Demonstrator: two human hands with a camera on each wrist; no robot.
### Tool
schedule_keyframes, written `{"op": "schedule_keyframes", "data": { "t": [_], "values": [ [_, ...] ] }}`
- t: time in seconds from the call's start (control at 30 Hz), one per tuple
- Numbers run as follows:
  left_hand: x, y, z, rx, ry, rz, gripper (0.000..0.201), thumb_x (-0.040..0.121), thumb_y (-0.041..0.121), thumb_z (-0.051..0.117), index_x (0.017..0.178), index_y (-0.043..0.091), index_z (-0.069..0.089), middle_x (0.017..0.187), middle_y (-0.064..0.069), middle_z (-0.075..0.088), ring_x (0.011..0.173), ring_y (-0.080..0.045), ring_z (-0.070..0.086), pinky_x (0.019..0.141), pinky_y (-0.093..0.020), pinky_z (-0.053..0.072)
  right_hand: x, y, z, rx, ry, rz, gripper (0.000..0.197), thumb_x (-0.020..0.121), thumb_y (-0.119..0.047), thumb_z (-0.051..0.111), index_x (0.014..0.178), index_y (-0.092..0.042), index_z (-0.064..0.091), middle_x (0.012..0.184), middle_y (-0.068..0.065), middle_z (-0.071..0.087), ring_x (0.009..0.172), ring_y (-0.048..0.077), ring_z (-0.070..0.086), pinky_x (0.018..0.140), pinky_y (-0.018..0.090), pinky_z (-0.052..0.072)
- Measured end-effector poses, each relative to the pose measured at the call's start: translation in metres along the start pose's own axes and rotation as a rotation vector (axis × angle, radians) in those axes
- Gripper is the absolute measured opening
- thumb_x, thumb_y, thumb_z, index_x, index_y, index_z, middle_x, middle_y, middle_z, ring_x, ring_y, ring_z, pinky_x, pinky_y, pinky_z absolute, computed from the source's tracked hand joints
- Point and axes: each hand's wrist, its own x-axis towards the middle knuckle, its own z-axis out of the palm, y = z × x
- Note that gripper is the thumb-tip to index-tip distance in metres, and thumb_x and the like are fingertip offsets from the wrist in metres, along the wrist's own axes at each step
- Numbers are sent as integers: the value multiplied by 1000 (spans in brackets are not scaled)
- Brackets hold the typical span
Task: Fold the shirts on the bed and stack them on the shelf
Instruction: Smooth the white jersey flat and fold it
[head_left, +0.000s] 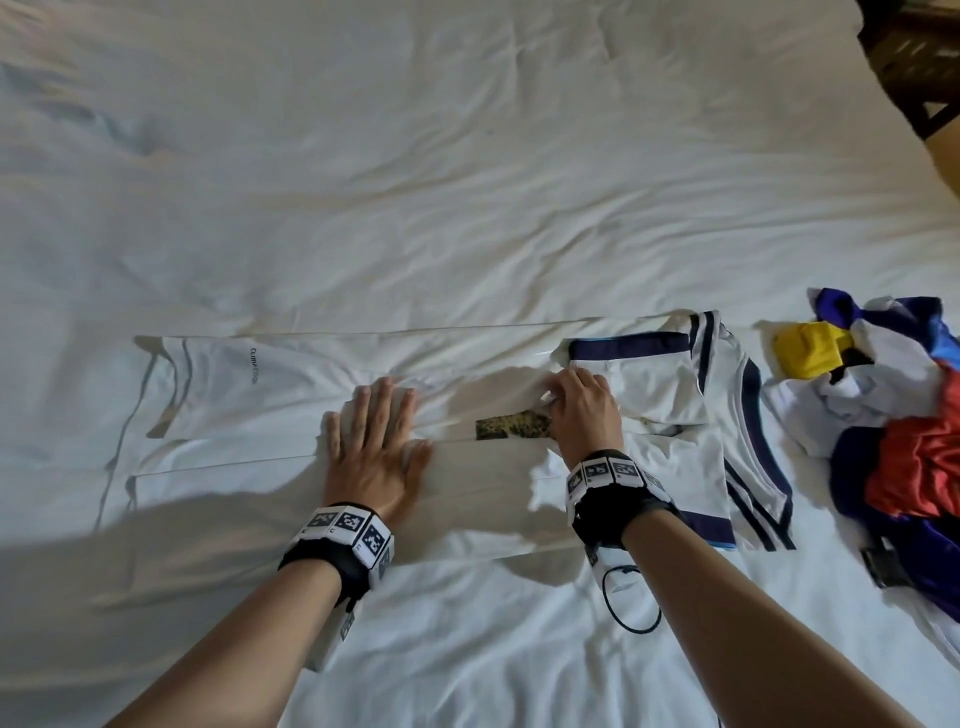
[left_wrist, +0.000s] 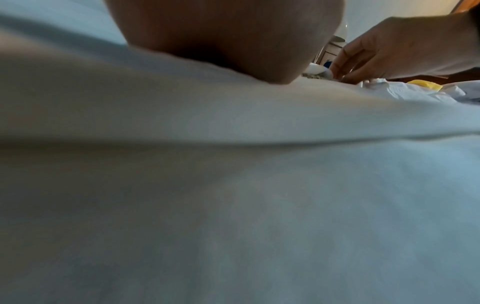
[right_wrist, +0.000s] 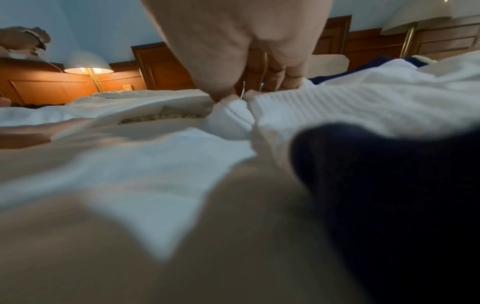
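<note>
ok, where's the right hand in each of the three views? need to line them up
Head: right hand right of centre, fingers pinching a fold of the white shirt.
Left wrist: upper right, fingertips down on the white fabric.
Right wrist: top centre, seen from the wrist, fingertips pinching the fold.
Shared landmark: the gold patterned print beside the fingers, visible in the head view and in the right wrist view.
</note>
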Motion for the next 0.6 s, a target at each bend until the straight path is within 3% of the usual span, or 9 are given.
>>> {"op": "schedule_keyframes", "data": {
  "t": [0.13, 0.23, 0.3, 0.37, 0.47, 0.6],
  "values": [
    [-1, 1, -1, 4, -19, -8, 67, 94, 63, 4, 154, 33, -5, 161, 10, -18, 147, -13, -20, 118, -47, -13, -3, 0, -12, -7, 45, -5, 15, 71, 3, 64, 81, -8, 63, 81, 11, 64, 82, 36, 56, 67, 45, 49],
    [-1, 2, -1, 18, -23, -9, 67, 94, 61, 3, 154, 32, -4, 161, 8, -17, 148, -15, -19, 118, -48, -11, -12, 4, -25, -127, 40, 10, 14, 70, -11, 68, 82, -16, 62, 80, 0, 64, 85, 31, 54, 75, 41, 40],
    [0, 2, -3, 14, -49, -12, 67, 94, 60, 3, 154, 32, -8, 159, 9, -25, 146, -14, -24, 117, -48, -13, -17, 4, -27, -226, -37, 65, 19, 74, -17, 64, 93, -19, 62, 91, -1, 64, 94, 29, 51, 83, 43, 36],
    [0, 3, -5, -6, -90, -17, 67, 93, 61, 3, 153, 34, -13, 155, 9, -33, 143, -14, -31, 116, -49, -18, -26, -6, -23, -251, -53, 78, 37, 71, -18, 64, 108, -19, 61, 104, 3, 58, 99, 29, 49, 86, 46, 36],
    [0, 3, -19, -48, -42, 3, 67, 92, 65, 4, 150, 40, -18, 156, 6, -32, 144, -18, -30, 113, -52, -21, -55, -45, -4, -122, 11, -121, 38, 67, -25, 59, 104, -21, 62, 104, 2, 56, 95, 28, 51, 81, 45, 42],
    [-5, -34, -30, -60, -101, -16, 63, 91, 63, -1, 148, 43, -21, 156, 5, -34, 145, -18, -28, 118, -48, -13, -107, -95, 40, 33, -117, -322, 24, 69, -28, 48, 87, -26, 63, 89, -5, 56, 80, 23, 56, 63, 36, 44]
  ]
}}
